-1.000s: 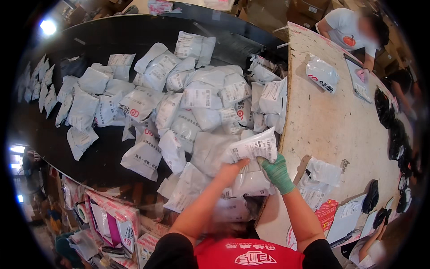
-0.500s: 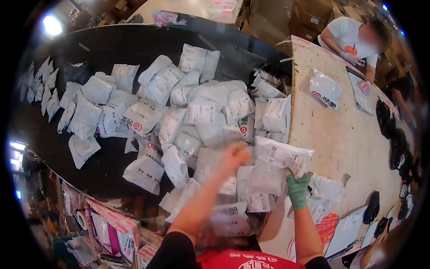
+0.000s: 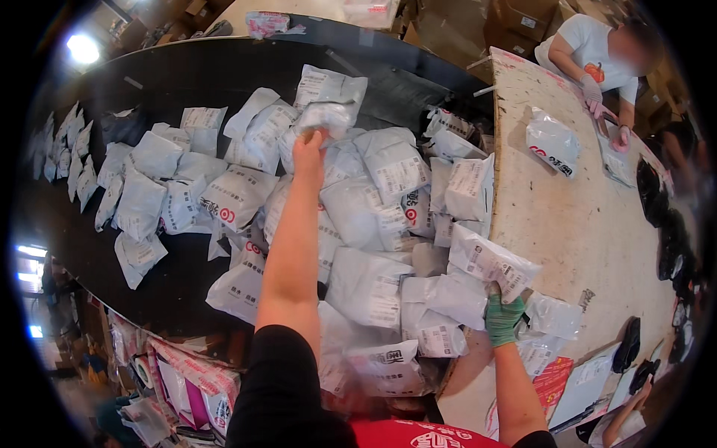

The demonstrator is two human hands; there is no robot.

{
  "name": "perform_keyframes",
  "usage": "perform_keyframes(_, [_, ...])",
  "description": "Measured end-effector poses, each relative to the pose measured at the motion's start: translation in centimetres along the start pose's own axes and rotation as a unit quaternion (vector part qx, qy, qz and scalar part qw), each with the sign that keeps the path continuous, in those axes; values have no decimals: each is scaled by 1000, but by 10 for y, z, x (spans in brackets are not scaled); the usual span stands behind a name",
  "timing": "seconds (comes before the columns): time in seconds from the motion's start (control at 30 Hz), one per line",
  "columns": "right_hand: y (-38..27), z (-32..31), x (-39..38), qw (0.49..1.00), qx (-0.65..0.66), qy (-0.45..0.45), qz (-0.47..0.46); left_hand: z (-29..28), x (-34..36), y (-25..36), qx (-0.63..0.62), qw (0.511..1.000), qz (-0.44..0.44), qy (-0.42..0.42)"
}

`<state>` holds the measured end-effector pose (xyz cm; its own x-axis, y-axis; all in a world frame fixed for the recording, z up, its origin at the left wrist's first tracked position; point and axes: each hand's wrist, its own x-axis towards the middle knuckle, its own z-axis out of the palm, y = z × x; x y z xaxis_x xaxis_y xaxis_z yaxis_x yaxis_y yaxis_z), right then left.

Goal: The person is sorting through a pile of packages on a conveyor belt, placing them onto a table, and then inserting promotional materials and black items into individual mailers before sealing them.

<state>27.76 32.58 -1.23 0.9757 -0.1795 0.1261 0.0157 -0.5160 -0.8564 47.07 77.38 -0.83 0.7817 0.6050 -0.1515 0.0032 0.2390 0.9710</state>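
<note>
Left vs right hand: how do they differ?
Covering: left hand is bare; right hand wears a green glove.
Reach: left hand is far out over the parcel pile; right hand is lower in view, by the wooden table.
Grip: right hand holds a white parcel; left hand is at a blurred parcel, grip unclear.
Shared: both are at white parcels.

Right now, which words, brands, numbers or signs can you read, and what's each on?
I won't copy wording; print shows on:
Held parcel in the right hand: label, too small to read.
Tabletop parcel: red and black mark.
Red garment: white characters, partly cut off.
Piled parcels: labels, mostly too small.
</note>
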Motion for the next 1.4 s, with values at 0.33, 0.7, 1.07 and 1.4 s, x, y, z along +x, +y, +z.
perform_keyframes(0.33, [-14, 1, 3, 1000, 8, 8, -17, -12, -108, -120, 309, 910, -67, 269])
perform_keyframes(0.7, [-4, 5, 4, 999, -29, 27, -35, 8, -179, -143, 78, 984, -147, 58])
perform_keyframes(1.07, [-1, 4, 3, 1000, -18, 8, -10, -119, -139, -20, 762, 627, 163, -17])
perform_keyframes(1.4, [3, 0, 3, 999, -25, -1, -25, -148, -128, -33, 729, 640, 230, 69])
